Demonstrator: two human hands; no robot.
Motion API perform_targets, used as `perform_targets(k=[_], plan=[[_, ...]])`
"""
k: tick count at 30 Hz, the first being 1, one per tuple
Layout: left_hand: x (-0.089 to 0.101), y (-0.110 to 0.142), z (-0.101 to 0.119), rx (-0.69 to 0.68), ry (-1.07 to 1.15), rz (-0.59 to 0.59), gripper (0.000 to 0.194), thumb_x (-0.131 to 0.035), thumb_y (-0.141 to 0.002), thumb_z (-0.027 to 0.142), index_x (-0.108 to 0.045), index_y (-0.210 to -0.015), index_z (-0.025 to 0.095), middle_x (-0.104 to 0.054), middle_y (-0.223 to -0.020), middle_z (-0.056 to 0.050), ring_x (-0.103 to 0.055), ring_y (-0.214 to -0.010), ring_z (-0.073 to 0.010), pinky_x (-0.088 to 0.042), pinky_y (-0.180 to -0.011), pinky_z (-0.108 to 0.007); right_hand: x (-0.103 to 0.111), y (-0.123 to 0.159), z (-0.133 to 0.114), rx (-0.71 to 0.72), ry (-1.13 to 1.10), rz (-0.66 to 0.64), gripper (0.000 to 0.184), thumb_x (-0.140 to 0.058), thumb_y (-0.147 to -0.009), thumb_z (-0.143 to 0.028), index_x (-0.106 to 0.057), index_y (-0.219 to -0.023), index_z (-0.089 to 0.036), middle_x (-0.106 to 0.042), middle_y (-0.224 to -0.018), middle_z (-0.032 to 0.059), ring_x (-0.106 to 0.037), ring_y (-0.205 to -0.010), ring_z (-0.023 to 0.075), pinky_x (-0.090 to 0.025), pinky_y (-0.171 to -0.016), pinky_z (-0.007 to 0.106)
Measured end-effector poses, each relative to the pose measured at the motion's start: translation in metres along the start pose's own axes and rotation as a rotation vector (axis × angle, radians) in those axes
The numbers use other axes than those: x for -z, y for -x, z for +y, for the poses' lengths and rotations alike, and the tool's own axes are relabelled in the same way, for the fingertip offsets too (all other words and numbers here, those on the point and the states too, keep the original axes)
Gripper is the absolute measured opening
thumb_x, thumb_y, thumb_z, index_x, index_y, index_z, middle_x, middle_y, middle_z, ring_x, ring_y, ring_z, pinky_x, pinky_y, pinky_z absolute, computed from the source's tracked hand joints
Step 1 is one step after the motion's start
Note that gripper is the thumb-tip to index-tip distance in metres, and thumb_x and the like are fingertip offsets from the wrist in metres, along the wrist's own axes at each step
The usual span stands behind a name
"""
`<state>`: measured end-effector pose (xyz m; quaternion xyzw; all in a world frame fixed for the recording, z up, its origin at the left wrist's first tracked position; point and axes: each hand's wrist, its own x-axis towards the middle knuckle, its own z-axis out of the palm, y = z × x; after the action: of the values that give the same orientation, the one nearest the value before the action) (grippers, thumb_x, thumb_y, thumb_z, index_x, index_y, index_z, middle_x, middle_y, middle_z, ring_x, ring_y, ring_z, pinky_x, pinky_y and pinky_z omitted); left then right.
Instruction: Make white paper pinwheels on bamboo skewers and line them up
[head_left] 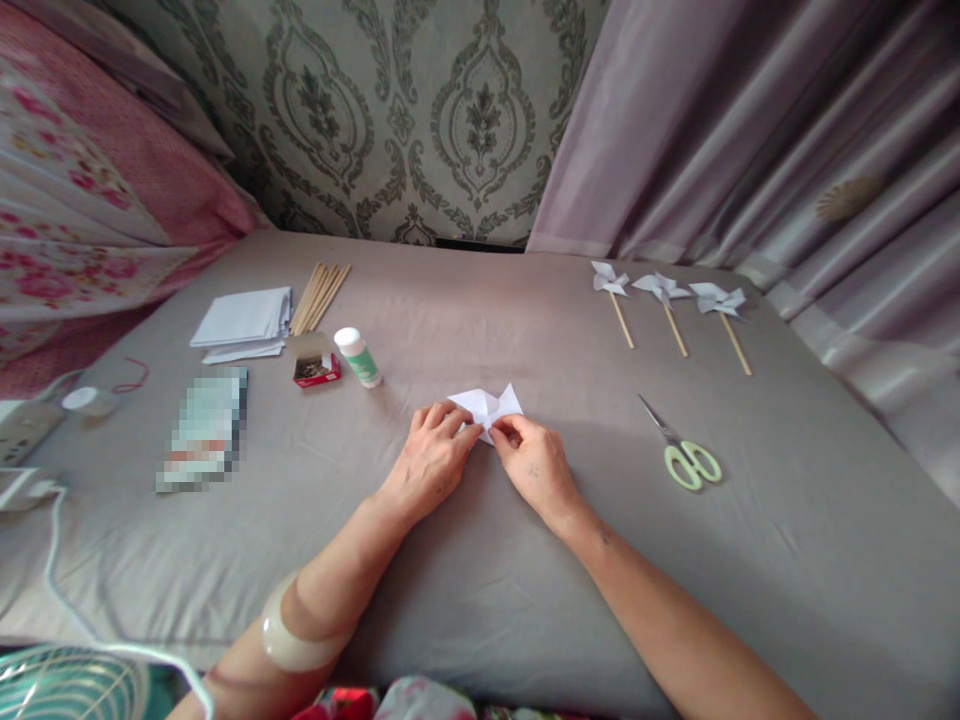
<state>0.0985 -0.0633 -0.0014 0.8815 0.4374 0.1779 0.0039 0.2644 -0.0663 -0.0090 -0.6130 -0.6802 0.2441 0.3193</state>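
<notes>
Both of my hands meet at a white paper pinwheel (pixel 486 404) low over the grey sheet, near the middle of the view. My left hand (pixel 433 452) has its fingers closed on the paper's left side. My right hand (pixel 534 462) pinches the paper near its centre with thumb and forefinger. Two points of the folded paper stick up between the hands; its near part is hidden by my fingers. A glue stick (pixel 358 358) with a white cap stands beyond my left hand. Light-green-handled scissors (pixel 681 448) lie to the right of my right hand.
Three finished-looking pinwheels on sticks (pixel 667 300) lie at the back right. At the back left are folded white paper (pixel 244 318), several wooden sticks (pixel 320 298) and a small red box (pixel 315 366) of small metallic pieces. A power strip (pixel 26 435) and white cable (pixel 56 580) occupy the left edge.
</notes>
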Motion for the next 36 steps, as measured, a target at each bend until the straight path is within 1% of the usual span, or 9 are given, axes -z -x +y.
perform_targets(k=[5, 10, 16, 22, 36], plan=[[-0.0014, 0.0011, -0.0007, -0.008, 0.012, 0.008, 0.031, -0.045, -0.09, 0.017, -0.065, -0.113, 0.025, -0.064, -0.107, -0.008, -0.048, -0.105, -0.0259, -0.039, -0.085, -0.042, 0.0014, -0.0026, -0.0008, -0.032, -0.007, -0.016, 0.013, -0.058, -0.082, -0.022, -0.07, -0.083, -0.021, -0.074, -0.08, 0.005, -0.066, -0.068, 0.018, -0.047, -0.066, 0.027], [-0.0023, 0.0011, -0.0002, -0.006, 0.014, 0.014, 0.032, -0.044, -0.09, 0.017, -0.065, -0.113, 0.026, -0.064, -0.107, -0.009, -0.048, -0.105, -0.0257, -0.039, -0.086, -0.042, 0.0019, -0.0039, -0.0015, -0.034, -0.003, -0.02, 0.014, -0.057, -0.081, -0.023, -0.071, -0.081, -0.021, -0.074, -0.079, 0.0052, -0.067, -0.068, 0.0181, -0.047, -0.066, 0.027], [-0.0013, 0.0009, 0.0001, -0.007, 0.006, -0.002, 0.031, -0.045, -0.09, 0.017, -0.066, -0.112, 0.025, -0.063, -0.109, -0.008, -0.048, -0.105, -0.0258, -0.039, -0.087, -0.043, 0.0027, -0.0058, -0.0028, -0.061, -0.006, -0.044, 0.013, -0.058, -0.081, -0.022, -0.071, -0.081, -0.021, -0.074, -0.08, 0.0054, -0.068, -0.07, 0.0188, -0.047, -0.066, 0.027], [-0.0015, 0.001, -0.0001, -0.006, 0.016, -0.009, 0.031, -0.044, -0.09, 0.018, -0.067, -0.111, 0.025, -0.062, -0.109, -0.01, -0.047, -0.107, -0.026, -0.04, -0.088, -0.044, 0.0023, -0.0075, -0.001, -0.047, 0.014, -0.052, 0.014, -0.058, -0.082, -0.024, -0.071, -0.08, -0.02, -0.074, -0.079, 0.0056, -0.068, -0.07, 0.0186, -0.048, -0.067, 0.027], [-0.0038, 0.0016, 0.0013, -0.016, -0.038, 0.02, 0.029, -0.048, -0.088, 0.016, -0.067, -0.109, 0.024, -0.063, -0.108, -0.009, -0.047, -0.105, -0.0262, -0.038, -0.087, -0.042, 0.0019, -0.0087, -0.002, -0.085, 0.015, -0.059, 0.011, -0.059, -0.082, -0.022, -0.07, -0.081, -0.02, -0.074, -0.079, 0.0059, -0.069, -0.07, 0.0194, -0.048, -0.067, 0.028]])
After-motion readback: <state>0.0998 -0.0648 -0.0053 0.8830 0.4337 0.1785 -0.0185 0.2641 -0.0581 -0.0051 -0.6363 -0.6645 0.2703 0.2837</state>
